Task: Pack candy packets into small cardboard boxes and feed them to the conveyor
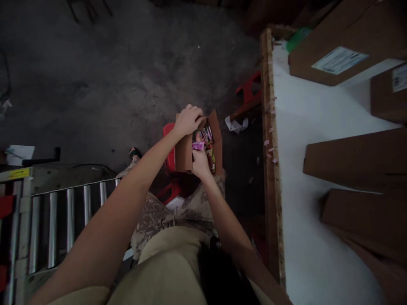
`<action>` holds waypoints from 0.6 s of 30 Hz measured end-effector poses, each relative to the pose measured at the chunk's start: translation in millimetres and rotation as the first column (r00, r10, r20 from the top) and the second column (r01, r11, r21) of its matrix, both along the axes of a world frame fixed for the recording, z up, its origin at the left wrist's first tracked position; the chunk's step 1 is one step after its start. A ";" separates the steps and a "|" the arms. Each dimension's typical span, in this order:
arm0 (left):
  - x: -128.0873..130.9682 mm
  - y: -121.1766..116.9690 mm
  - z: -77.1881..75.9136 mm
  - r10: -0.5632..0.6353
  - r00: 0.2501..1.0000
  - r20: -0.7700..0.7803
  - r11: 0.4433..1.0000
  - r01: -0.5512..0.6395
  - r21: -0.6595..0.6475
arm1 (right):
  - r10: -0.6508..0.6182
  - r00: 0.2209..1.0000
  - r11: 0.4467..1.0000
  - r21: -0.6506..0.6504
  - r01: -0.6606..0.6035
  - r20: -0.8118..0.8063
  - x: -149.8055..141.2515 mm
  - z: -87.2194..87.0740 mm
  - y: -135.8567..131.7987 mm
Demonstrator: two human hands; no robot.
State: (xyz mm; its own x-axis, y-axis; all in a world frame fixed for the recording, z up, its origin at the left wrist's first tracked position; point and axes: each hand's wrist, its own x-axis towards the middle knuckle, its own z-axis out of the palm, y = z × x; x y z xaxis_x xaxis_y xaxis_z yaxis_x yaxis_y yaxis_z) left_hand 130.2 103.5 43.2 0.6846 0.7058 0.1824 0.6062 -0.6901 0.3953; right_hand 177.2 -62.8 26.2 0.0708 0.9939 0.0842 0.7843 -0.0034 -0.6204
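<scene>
1 left hand [189,120] | 1 right hand [201,163] | 1 open carton [183,154] | packets [208,134] overlap, count unclear | 1 white-topped table [295,173] | at least 4 brown boxes [352,159] on it | 2 white labels [339,59] show | 1 roller conveyor [70,216] | 1 sandalled foot [135,153]

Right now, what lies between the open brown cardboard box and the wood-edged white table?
Between the box and the table, the head view shows dark floor, a crumpled white scrap and a red plastic piece.
</scene>
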 end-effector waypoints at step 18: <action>-7.0 -6.1 -18.9 0.145 0.980 0.140 0.987 -0.134 -0.088 | -0.421 0.867 0.796 -0.350 0.494 0.266 3.4 18.0 59.5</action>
State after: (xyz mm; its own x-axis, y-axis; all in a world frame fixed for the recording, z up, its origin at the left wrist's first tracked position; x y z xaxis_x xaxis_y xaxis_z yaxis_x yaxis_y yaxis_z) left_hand 123.2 97.4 24.3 0.5489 0.8083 0.2132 0.6264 -0.5666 0.5353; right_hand 180.6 -3.3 44.2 0.5466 0.7983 -0.2529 0.7188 -0.6022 -0.3474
